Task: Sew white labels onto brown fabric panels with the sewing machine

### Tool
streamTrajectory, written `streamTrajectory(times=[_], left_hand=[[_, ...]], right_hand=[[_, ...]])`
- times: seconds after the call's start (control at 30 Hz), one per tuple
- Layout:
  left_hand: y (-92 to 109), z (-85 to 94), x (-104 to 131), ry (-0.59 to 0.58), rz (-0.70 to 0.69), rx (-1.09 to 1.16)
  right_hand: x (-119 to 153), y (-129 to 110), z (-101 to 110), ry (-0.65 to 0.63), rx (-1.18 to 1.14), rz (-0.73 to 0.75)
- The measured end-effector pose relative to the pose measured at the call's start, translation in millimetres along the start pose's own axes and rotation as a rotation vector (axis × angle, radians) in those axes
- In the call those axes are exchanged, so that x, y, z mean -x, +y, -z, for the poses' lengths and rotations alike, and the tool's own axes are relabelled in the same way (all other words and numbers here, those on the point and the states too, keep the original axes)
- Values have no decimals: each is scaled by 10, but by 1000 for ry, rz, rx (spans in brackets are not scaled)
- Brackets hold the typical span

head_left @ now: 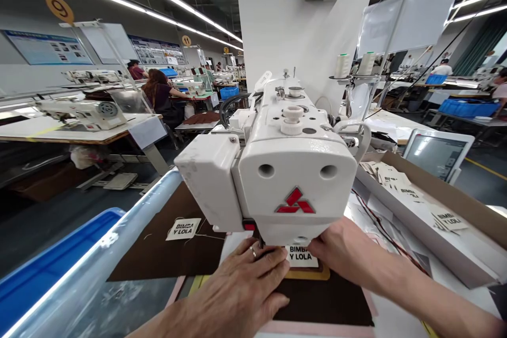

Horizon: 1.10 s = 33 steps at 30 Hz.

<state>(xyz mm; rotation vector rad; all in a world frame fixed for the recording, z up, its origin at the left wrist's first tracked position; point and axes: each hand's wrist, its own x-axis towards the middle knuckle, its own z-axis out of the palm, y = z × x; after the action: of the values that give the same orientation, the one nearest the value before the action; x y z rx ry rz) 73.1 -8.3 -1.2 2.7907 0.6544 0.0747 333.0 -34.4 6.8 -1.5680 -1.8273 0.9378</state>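
Observation:
A white label (302,256) printed "BIMBA Y LOLA" lies under the head of a white sewing machine (297,169). Around its lower edge runs a yellow frame (307,274), on a dark brown panel (325,301). My left hand (247,282) rests flat at the label's left side, fingers stretched forward and a ring on one of them. At the right edge, my right hand (348,251) is curled with a fingertip on the label; its other fingers are largely hidden by the machine head. The needle area is out of sight.
A second label (183,229) with loose threads lies on the brown panel at left. A cardboard box (431,237) of labels and a tablet (439,153) stand at right. Thread cones (342,65) stand behind. A blue bin (59,259) is at lower left; a co-worker (160,95) sits beyond.

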Motion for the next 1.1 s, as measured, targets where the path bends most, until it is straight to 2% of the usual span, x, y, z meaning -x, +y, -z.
streamTrajectory(times=[0.13, 0.23, 0.33, 0.5, 0.63, 0.9, 1.1], left_hand=[[13, -10, -6, 40, -15, -55], [12, -16, -4, 69, -46, -126], [-11, -29, 7, 89, -71, -163], [-41, -50, 15, 119, -68, -137], [-58, -40, 13, 90, -40, -79], [-131, -11, -6, -9, 16, -18], [-133, 18, -27, -3, 37, -37]], right_hand=[[219, 141, -249, 95, 484, 308], [307, 279, -416, 161, 599, 480], [330, 298, -444, 178, 663, 484], [335, 205, -343, 165, 720, 525], [330, 244, -356, 199, 754, 615], [349, 223, -293, 165, 804, 607], [329, 255, -229, 138, 806, 615]])
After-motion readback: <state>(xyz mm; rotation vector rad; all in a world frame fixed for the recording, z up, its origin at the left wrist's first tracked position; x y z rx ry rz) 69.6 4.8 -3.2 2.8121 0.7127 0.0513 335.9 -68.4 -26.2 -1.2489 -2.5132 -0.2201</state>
